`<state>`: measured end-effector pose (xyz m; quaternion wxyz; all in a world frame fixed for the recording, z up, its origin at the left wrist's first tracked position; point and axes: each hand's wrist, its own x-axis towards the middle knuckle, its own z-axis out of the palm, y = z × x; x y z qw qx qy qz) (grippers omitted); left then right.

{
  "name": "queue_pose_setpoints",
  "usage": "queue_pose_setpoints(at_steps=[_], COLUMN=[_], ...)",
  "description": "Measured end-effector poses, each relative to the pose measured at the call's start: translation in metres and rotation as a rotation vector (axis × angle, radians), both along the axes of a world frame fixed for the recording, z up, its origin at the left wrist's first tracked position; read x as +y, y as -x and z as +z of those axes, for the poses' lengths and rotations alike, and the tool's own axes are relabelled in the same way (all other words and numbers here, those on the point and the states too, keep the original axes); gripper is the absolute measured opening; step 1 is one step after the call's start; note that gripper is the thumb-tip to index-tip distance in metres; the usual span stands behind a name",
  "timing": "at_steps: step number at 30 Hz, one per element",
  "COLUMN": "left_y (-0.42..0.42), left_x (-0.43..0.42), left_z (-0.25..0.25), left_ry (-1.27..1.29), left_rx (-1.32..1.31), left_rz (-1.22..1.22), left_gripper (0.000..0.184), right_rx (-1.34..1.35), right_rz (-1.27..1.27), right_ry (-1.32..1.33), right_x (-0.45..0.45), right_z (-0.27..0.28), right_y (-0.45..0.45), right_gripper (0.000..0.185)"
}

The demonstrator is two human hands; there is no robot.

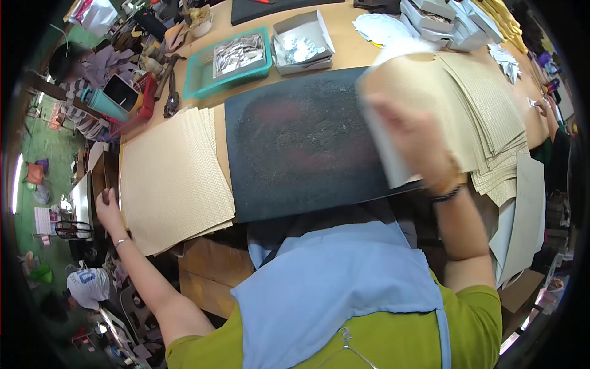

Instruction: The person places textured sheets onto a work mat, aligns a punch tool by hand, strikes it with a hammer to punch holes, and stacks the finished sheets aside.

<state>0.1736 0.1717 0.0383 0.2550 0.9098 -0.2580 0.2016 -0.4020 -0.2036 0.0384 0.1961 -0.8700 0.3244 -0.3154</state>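
My right hand [413, 138], blurred by motion, grips a cream sheet [384, 144] by its near part; the sheet stands bent up over the right edge of the black work mat [289, 178]. Behind and beside it lies a fanned stack of cream woven-pattern sheets [491, 111]. My left hand [109, 212] is at the left table edge, beside another stack of similar sheets [175, 184]. Its fingers are curled round something small and dark that I cannot make out.
Beyond the mat stand a teal basket [200, 77] with pale strips and an open cardboard box [303, 46] holding small pieces. Hammer-like tools [171, 92] lie to the left. White boxes [430, 18] are stacked at back right. Other people sit nearby on both sides.
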Motion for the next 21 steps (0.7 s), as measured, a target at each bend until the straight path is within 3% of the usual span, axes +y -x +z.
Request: queue_pose_setpoints(at_steps=[1,2,3,5,7,9,10,13,18,21], left_y=[0.023,0.021,0.112,0.174,0.219,0.236,0.24,0.245,0.243,0.242], left_x=[-0.031,-0.051,-0.103,-0.142,-0.163,-0.171,-0.174,-0.179,-0.189,-0.196], left_z=[0.0,-0.024,0.009,-0.023,-0.045,-0.068,-0.076,-0.076,-0.085,-0.083], left_ry=[0.044,0.215,0.071,0.155,0.123,0.279,0.369,0.253,0.354,0.299], left_rx=[0.096,0.271,0.636,0.91,1.092,1.179,1.219,1.086,1.054,0.96], left_rz=[-0.043,-0.231,-0.032,-0.311,-0.471,-0.561,-0.6,-0.625,-0.652,-0.62], left_gripper=[0.034,0.038,0.043,0.043,0.036,0.031,0.028,0.029,0.035,0.036], right_rx=[-0.156,-0.135,-0.112,-0.155,-0.045,0.043,0.048,0.162,0.209,0.282], right_rz=[0.16,0.255,0.352,0.541,0.443,0.263,0.132,-0.163,-0.343,-0.486], right_ry=[0.017,-0.105,-0.23,-0.232,-0.19,-0.086,0.116,0.262,-0.041,0.052], right_x=[0.016,0.031,0.046,0.074,0.066,0.038,0.015,-0.027,-0.034,-0.041], right_z=[-0.004,-0.011,-0.019,-0.029,-0.022,-0.031,-0.036,-0.058,-0.095,-0.105], right_y=[-0.03,-0.055,-0.074,-0.091,-0.071,-0.035,-0.014,0.071,0.138,0.136], right_gripper=[0.026,0.028,0.03,0.039,0.037,0.035,0.03,0.031,0.032,0.031])
